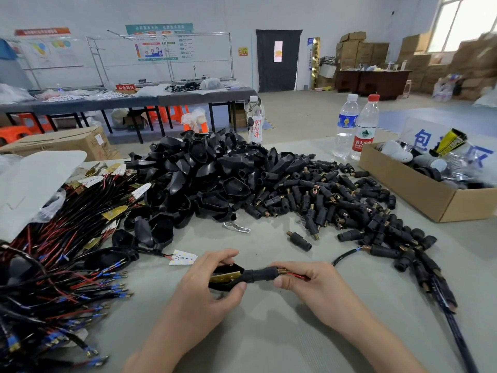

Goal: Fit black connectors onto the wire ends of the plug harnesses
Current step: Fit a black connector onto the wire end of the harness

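**Connector held between two gripping hands**

At lower centre the left hand (212, 281) grips the harness shell (227, 275), apparently to steady it. The right hand (304, 281) pinches the red wires (298, 276) leaving the black connector (262, 274). Spare connectors (322, 200) lie heaped mid-right, likely for reach.

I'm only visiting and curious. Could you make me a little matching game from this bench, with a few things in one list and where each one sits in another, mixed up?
Things
1. wire harnesses
2. loose connectors
3. cardboard box
4. red-capped bottle

Places
A. standing upright at the far edge of the table
B. heaped just right of the black housings
C. bundled along the table's left side
D. at the table's right edge, full of mixed parts

Pairs: 1-C, 2-B, 3-D, 4-A.
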The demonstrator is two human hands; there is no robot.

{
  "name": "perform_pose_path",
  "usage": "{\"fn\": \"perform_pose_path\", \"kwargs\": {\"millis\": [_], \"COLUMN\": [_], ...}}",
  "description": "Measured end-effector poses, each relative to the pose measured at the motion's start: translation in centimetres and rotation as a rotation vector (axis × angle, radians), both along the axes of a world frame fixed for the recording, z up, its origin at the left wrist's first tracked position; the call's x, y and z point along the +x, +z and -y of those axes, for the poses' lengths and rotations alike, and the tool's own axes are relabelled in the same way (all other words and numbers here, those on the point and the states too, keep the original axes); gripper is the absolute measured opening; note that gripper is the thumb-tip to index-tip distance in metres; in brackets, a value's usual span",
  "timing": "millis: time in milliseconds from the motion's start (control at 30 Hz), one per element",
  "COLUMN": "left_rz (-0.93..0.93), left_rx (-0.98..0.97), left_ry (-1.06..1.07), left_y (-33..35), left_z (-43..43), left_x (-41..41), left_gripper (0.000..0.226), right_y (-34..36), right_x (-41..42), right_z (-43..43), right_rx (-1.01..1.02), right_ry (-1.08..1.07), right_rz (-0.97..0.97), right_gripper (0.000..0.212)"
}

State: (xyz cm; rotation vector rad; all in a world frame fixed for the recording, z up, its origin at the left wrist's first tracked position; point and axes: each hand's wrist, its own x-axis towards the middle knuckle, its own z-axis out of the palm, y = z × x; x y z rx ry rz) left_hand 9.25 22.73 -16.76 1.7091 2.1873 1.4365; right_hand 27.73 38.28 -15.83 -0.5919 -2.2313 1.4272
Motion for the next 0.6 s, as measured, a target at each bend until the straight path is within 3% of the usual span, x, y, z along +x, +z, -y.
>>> {"fn": "perform_pose_path", "kwargs": {"millis": [133, 400, 600], "left_rz": [-0.026, -0.115, -0.133], "left_rx": [0.0, -0.014, -0.023], "left_ry": [-0.002, 0.003, -0.011], "left_y": [0.11, -0.04, 0.02], "left_z": [-0.15, -0.4, -0.51], "left_x": [0.58, 0.76, 0.68], "left_gripper": [0.049, 0.05, 0.045], "right_y": [-0.05, -0.76, -0.84], "right_x": [-0.22, -0.31, -0.25], "right_z": [0.29, 0.49, 0.7], "right_rx": [-0.028, 0.416, 0.508], "right_ry": [-0.001, 0.0, -0.021], "right_rz": [0.013, 0.136, 0.177], "right_gripper": [0.022, 0.028, 0.03]}}
